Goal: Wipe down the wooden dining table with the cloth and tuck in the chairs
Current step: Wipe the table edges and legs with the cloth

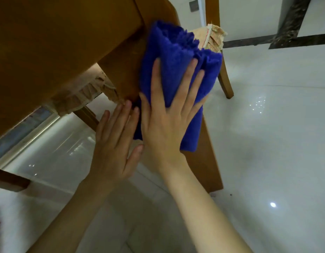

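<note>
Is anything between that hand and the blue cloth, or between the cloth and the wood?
Nothing visible. The right hand lies flat on the blue cloth, which presses directly against the table leg.

The person is showing two bare forearms; the left hand (113,143) and right hand (167,123) are wearing no rings, no sleeves.

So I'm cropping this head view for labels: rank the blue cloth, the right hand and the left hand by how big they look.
1. blue cloth
2. right hand and left hand: too alike to rank, and the right hand's spread fingers exaggerate it.
</note>
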